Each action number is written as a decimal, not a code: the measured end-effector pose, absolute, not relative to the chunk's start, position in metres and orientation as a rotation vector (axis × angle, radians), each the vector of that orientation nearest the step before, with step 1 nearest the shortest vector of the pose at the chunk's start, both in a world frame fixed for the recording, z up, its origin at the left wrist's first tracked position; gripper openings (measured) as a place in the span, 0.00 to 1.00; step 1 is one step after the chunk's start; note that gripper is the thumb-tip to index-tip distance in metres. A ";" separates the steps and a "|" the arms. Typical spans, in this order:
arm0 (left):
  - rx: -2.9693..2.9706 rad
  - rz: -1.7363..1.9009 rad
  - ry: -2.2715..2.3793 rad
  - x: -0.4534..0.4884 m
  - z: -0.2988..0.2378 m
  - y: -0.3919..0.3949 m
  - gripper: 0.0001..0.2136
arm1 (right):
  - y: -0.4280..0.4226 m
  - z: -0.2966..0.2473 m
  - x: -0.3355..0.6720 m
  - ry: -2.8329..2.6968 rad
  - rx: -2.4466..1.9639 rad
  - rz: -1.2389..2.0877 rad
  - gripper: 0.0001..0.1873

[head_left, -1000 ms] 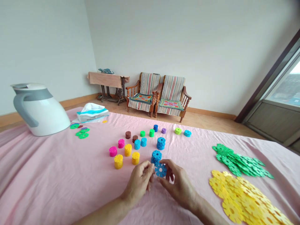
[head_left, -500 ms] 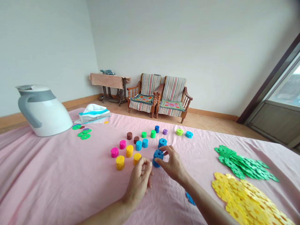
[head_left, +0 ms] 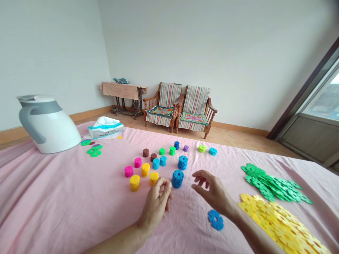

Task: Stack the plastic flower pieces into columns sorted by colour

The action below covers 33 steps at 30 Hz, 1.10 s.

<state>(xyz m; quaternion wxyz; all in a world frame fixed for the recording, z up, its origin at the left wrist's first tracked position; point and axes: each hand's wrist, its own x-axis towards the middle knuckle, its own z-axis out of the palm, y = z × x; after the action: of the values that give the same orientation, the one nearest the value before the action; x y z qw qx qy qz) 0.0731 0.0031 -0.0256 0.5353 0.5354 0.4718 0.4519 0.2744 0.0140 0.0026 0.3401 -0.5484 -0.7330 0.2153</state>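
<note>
My left hand [head_left: 156, 199] is closed, its fingers curled with the thumb against them. Whatever it holds, if anything, is hidden. Just beyond its fingertips stands a blue stack of notched plastic discs [head_left: 177, 179], upright on the pink cloth. My right hand [head_left: 212, 188] hovers to the right of that stack, apart from it, fingers bent and spread with nothing between them. A single blue snowflake disc [head_left: 215, 220] lies flat below my right wrist. Behind the near stack is another blue stack [head_left: 182, 162]. Yellow stacks [head_left: 135, 183] stand left of my left hand.
Several small stacks, such as a brown one [head_left: 145, 152] and a lime one [head_left: 202, 148], stand farther back. Loose green discs [head_left: 272, 183] and yellow discs [head_left: 283, 222] are heaped at right. At left are a white jug [head_left: 57, 130] and a tissue box [head_left: 106, 129].
My right hand has let go of the near blue stack and drawn back to the right. The loose blue disc, partly covered before, now shows whole. My left hand has stayed almost still.
</note>
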 end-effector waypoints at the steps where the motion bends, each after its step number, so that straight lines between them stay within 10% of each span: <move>1: 1.281 1.074 1.122 0.073 -0.026 0.003 0.16 | 0.006 0.005 0.286 -1.967 -1.454 0.590 0.10; 33: 1.344 1.008 1.115 0.073 -0.028 0.004 0.16 | -0.036 -0.016 0.298 -2.187 -1.575 0.575 0.14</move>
<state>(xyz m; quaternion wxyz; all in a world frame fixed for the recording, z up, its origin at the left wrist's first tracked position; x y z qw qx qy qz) 0.0734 0.0038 -0.0276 0.5336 0.5638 0.4676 0.4228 0.2984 -0.0356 -0.0155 0.1917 -0.5611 -0.7788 0.2047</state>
